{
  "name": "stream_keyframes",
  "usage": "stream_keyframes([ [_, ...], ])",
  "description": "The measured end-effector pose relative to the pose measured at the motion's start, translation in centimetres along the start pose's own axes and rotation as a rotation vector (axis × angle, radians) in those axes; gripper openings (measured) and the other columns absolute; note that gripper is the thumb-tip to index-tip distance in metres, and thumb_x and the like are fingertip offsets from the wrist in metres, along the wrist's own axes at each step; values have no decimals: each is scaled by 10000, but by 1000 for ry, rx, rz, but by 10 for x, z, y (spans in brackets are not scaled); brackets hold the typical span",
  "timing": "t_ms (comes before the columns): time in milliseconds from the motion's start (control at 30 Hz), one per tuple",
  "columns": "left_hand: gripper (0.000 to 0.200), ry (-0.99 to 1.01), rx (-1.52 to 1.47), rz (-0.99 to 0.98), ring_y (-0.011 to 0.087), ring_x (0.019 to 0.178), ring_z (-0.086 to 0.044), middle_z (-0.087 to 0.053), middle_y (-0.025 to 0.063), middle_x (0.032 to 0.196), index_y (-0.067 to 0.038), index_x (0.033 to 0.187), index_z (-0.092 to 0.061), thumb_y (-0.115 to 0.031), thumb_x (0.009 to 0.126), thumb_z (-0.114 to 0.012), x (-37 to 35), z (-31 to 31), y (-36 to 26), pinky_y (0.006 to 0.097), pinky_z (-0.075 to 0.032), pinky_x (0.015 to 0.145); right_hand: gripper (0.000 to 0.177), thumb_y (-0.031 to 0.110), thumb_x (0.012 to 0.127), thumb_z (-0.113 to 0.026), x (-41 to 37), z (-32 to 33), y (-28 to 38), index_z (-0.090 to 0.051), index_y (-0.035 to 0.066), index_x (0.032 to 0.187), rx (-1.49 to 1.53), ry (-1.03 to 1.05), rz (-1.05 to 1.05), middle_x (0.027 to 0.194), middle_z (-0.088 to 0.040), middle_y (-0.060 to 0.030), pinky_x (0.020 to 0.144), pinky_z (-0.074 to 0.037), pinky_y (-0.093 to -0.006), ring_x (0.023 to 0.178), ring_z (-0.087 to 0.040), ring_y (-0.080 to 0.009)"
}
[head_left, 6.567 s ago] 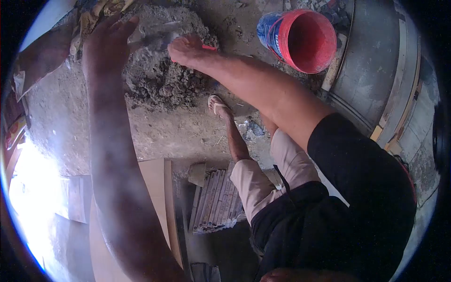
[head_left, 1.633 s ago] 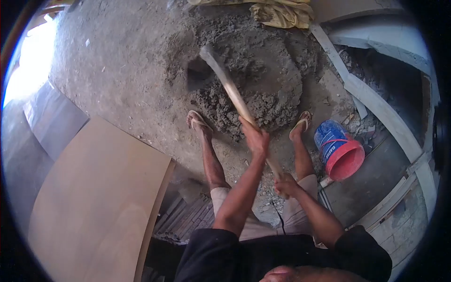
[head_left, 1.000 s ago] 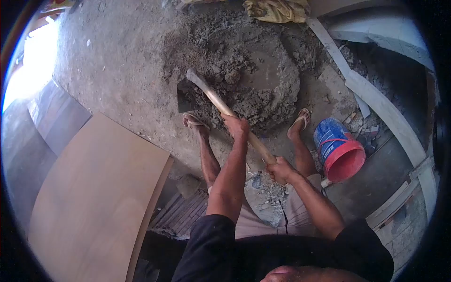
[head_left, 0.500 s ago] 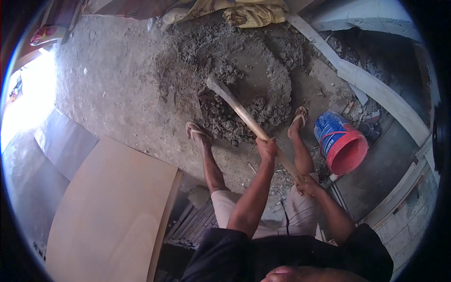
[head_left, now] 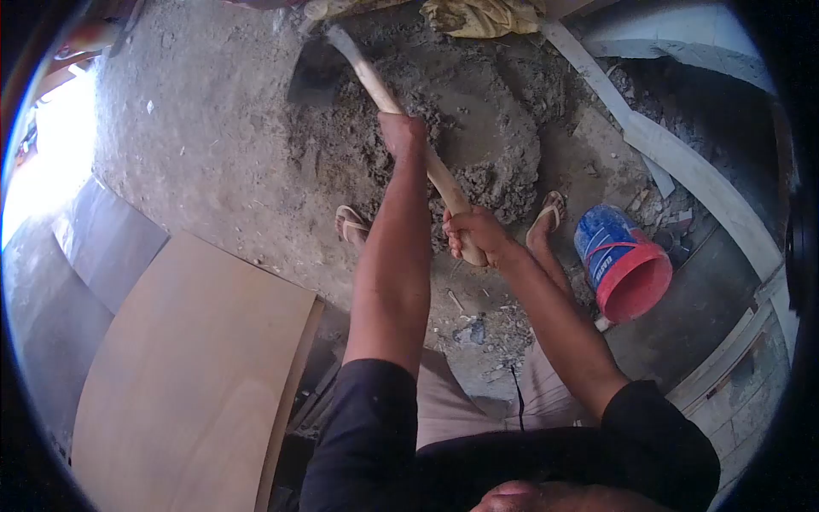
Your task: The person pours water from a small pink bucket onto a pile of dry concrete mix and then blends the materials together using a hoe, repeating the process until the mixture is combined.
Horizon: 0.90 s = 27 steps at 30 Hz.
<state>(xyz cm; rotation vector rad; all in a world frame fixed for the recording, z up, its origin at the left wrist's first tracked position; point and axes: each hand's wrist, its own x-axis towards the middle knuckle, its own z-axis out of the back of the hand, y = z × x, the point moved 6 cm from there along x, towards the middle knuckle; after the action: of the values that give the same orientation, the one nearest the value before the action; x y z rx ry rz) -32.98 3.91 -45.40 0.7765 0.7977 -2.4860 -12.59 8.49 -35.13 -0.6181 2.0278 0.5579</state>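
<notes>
A hoe (head_left: 447,182) with a pale wooden handle slants across the middle of the head view. My left hand (head_left: 403,136) is wrapped round the handle's upper part, near the head. Lower down, close to the butt end, my right hand (head_left: 478,235) grips the same handle. The hoe's wide dark blade (head_left: 314,78) shows blurred at the upper left of a heap of wet grey mortar (head_left: 505,171). Watery mix pools in the heap's middle. Both my feet, in flip-flops, stand at the heap's near side.
A blue and red bucket (head_left: 621,263) lies tilted on the right, its mouth towards me. Large plywood sheets (head_left: 188,375) lean at the lower left. A yellowish sack (head_left: 482,17) lies beyond the heap, and long pale boards (head_left: 682,158) run along the right.
The hoe has swung up and left, away from my body. Both hands have moved forward and left with it, and its blade now shows off the heap's left side.
</notes>
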Motion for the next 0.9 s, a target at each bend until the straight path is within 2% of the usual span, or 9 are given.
stream_keyframes([
  [100, 452, 66, 48, 36, 420, 1005, -617, -602, 249, 1088, 0, 1159, -434, -128, 778, -639, -19, -36, 8, 479, -505, 850, 186, 78, 771, -651, -17, 34, -15, -534, 48, 913, -100, -42, 28, 583, -522, -48, 454, -463, -342, 459, -530, -164],
  [167, 469, 126, 54, 56, 434, 1013, -607, -601, 238, 1106, -17, 1185, -415, -163, 803, -646, -55, -44, 22, 497, -490, 880, 188, 80, 770, -653, -39, 50, -41, -534, 47, 911, -3, -63, -26, 585, -528, -46, 454, -465, -343, 456, -531, -166],
  [267, 473, 105, 148, -48, 456, 1025, -588, -569, 252, 1130, -32, 1211, -382, -146, 817, -618, -103, -47, 34, 514, -474, 875, 186, 77, 771, -648, -61, 69, -74, -526, 47, 909, 52, -74, -26, 580, -531, -46, 458, -468, -345, 454, -534, -175],
  [367, 499, 203, 82, 17, 451, 1039, -582, -576, 236, 1131, -32, 1173, -386, -103, 754, -647, -132, -54, 57, 506, -484, 865, 175, 78, 758, -659, -86, 83, -100, -527, 59, 871, 72, -96, -41, 568, -523, -45, 462, -466, -334, 457, -527, -166],
  [467, 573, 267, 230, 41, 451, 1042, -579, -569, 238, 1148, -28, 1252, -359, -97, 760, -644, -173, -67, 69, 508, -480, 870, 185, 75, 741, -671, -114, 96, -132, -527, 61, 855, 180, -94, -83, 565, -517, -50, 471, -466, -333, 466, -530, -167],
  [633, 687, 216, 180, 2, 457, 1066, -560, -543, 252, 1161, -70, 1374, -280, -76, 778, -620, -254, -74, 86, 510, -465, 882, 193, 57, 724, -666, -175, 125, -178, -525, 52, 857, 330, -74, -161, 571, -518, -58, 476, -465, -337, 474, -540, -180],
  [767, 715, 406, -103, 33, 445, 1075, -562, -541, 243, 1135, -93, 1387, -269, -40, 763, -614, -281, -78, 124, 506, -451, 899, 197, 85, 723, -676, -204, 155, -196, -547, 54, 869, 108, -59, -162, 621, -552, -65, 500, -482, -341, 497, -558, -180],
  [800, 671, 334, -166, -39, 379, 988, -605, -555, 192, 1052, -66, 1342, -308, -2, 739, -597, -286, -65, 110, 455, -500, 817, 202, 99, 724, -683, -210, 156, -199, -556, 55, 874, 27, -60, -161, 641, -565, -67, 511, -489, -341, 508, -566, -179],
  [900, 581, 373, -517, 2, 274, 861, -608, -553, 118, 945, -54, 1254, -370, 22, 722, -591, -252, -56, 98, 376, -526, 701, 255, 181, 730, -704, -189, 160, -164, -589, 39, 907, -414, -155, -56, 719, -618, -102, 569, -509, -374, 591, -621, -221],
])
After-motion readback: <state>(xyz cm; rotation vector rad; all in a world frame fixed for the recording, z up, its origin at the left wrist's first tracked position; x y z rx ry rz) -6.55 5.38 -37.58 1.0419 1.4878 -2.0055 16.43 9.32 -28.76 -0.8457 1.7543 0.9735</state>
